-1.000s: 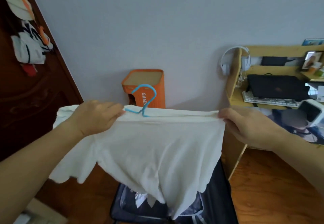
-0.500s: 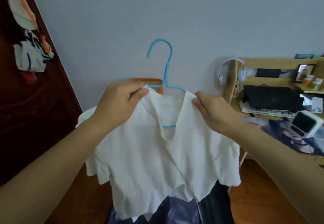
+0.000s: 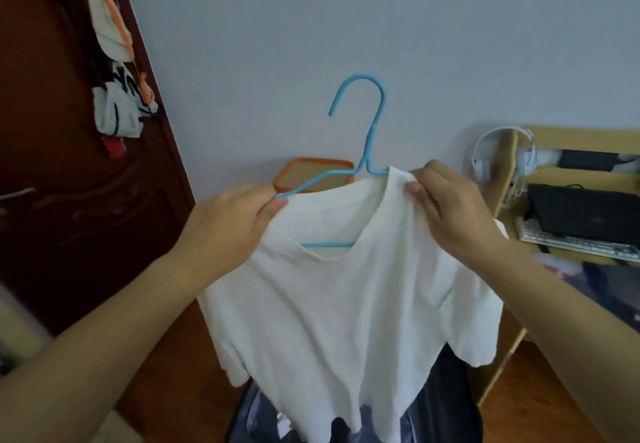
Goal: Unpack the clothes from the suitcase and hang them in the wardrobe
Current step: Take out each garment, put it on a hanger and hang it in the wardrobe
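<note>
**Shirt half-seated on hanger, left shoulder not yet over**

Nearest me, low in frame: the open suitcase (image 3: 450,401), dark, with bluish lining showing under the shirt hem. Contents mostly hidden by the cloth.

Mid-frame, held up at chest level: white T-shirt (image 3: 346,304) on a blue wire hanger (image 3: 372,137). My left hand (image 3: 228,228) pinches the shirt's shoulder edge right at the hanger's bare left arm; my right hand (image 3: 453,207) pinches the collar and shoulder cloth at the hanger's neck. Both hands clamped on fabric, set apart across the shirt's width.

Step in hand, as I read it: dressing the hanger. The right shoulder looks seated; the left arm of the wire is exposed above the cloth, so that side is not on. The bottom bar shows through the neck opening. Next move calls for drawing the left shoulder out and over the wire end, then taking the hook and carrying it to the wardrobe.

Shirt: thin, soft, creased, uneven ragged-looking hem, short sleeves drooping. Will slide off easily if tilted.

Further back: orange box (image 3: 313,174) against the wall, a wooden surface (image 3: 571,137) at right with headphones (image 3: 502,151) and keyboard (image 3: 575,241), a dark wooden door (image 3: 69,200) at left with garments hanging on it.
</note>
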